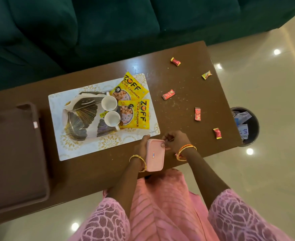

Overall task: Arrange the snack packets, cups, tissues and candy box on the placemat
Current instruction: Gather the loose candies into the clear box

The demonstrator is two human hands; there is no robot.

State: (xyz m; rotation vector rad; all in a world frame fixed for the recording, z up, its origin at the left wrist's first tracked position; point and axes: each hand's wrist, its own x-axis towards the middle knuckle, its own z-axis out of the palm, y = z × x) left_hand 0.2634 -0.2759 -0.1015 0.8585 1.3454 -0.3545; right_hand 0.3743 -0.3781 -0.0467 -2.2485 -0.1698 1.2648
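Observation:
A white and gold placemat (84, 145) lies on the brown table. On it rest a pack of black and gold tissues (81, 117), two white cups (109, 103) (112, 118) and two yellow snack packets (129, 87) (135, 113). Just off the mat's near right corner, my left hand (140, 146) holds a pink candy box (154, 155) by its left side. My right hand (175, 141) pinches the box's far right edge. Several wrapped candies (168, 94) (197, 114) lie scattered on the table to the right.
A brown tray (13, 153) sits at the table's left end. A dark waste bin (247, 126) with packaging stands on the tiled floor past the right end. A green sofa (108, 23) runs behind the table. Crumbs dot the tabletop.

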